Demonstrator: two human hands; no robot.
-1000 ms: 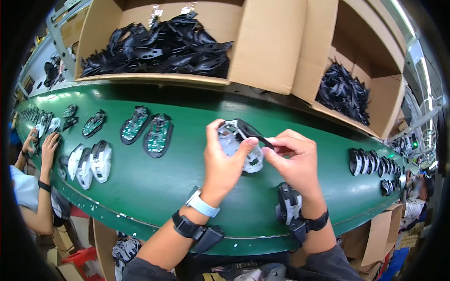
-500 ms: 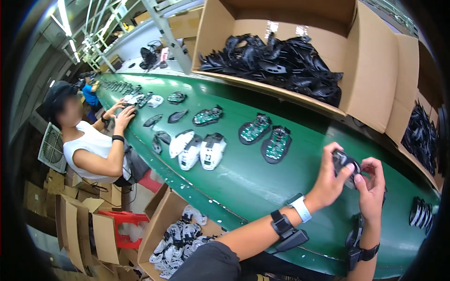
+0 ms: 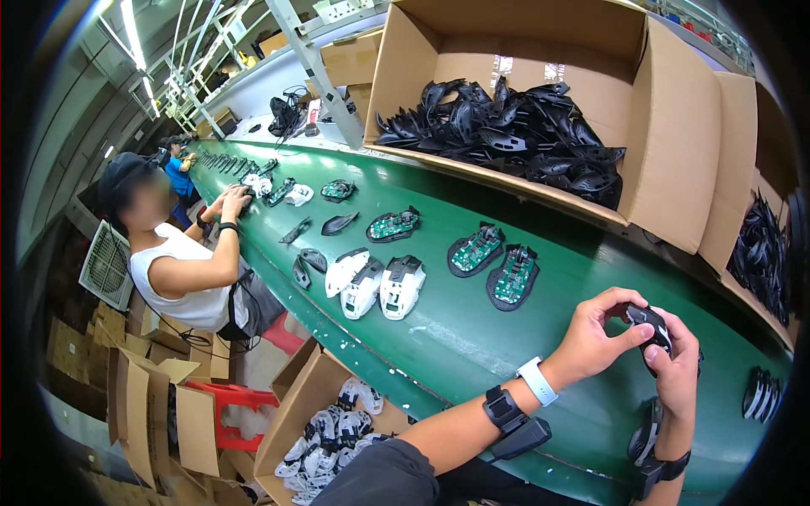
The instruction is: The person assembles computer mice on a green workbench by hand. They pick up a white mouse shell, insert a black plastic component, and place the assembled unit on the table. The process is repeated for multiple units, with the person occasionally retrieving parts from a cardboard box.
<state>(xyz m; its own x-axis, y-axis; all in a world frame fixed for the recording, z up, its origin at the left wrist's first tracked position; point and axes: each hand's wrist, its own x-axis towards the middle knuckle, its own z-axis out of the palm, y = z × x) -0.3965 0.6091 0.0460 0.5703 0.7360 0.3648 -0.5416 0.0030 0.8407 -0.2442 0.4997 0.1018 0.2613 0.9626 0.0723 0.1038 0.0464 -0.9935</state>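
Both my hands are raised over the right part of the green bench point(image 3: 439, 354), closed on one black computer mouse point(image 3: 651, 325). My left hand point(image 3: 601, 333) pinches its left side between thumb and fingers. On the other side, my right hand point(image 3: 677, 363) grips it with thumb and fingertips. My fingers cover much of the mouse. Left of my hands lie two mouse bases with green circuit boards point(image 3: 513, 278), point(image 3: 476, 250). Another dark mouse part point(image 3: 645, 434) rests beside my right forearm, partly hidden.
White mouse shells point(image 3: 402, 288) and black curved pieces point(image 3: 340, 223) lie farther left. An open carton point(image 3: 666, 126) of black parts stands behind the bench. Below the front edge is a carton of white shells point(image 3: 333, 434). A co-worker point(image 3: 194, 261) handles parts at the left.
The mouse has turned and shifted slightly right and down in my hands, with my left fingers now curled over its top. The whole view has moved slightly. The co-worker's hands have drawn closer together.
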